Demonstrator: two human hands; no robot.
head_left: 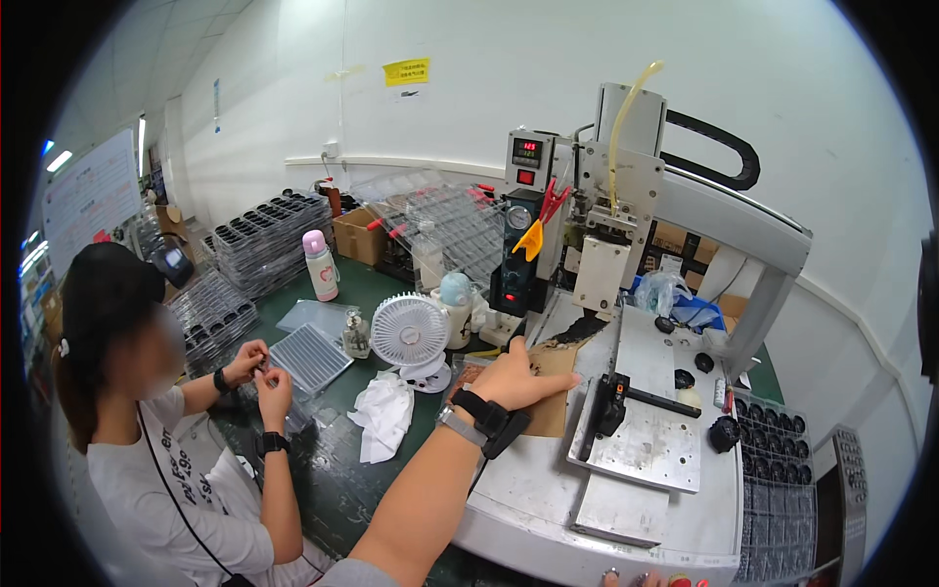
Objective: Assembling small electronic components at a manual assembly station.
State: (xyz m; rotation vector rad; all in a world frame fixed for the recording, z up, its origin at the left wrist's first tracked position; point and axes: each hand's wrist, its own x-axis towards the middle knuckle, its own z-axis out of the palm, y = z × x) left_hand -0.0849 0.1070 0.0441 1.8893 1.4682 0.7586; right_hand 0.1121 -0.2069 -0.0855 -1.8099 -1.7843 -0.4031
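My left hand (pixel 514 377) reaches across the left side of a benchtop machine (pixel 626 519), a dark wristband and a metal-strapped watch on its wrist. Its thumb points right, and a finger stretches toward the bottom of a black unit with a gauge (pixel 518 245); whether it touches is unclear. Nothing shows in this hand. Under it lies a brown cardboard sheet (pixel 550 416). A metal fixture plate (pixel 646 440) with a black clamp piece (pixel 613 403) sits to its right. At the lower edge, what look like my right hand's fingertips (pixel 628 580) show beside the front buttons, mostly cut off.
A co-worker (pixel 186 460) sits at left, both hands together on something small. A white fan (pixel 411 333), crumpled tissue (pixel 383 416) and pink-capped bottle (pixel 320 266) stand on the green table. Trays of round black parts (pixel 778 450) lie at right; stacked trays (pixel 269 240) stand behind.
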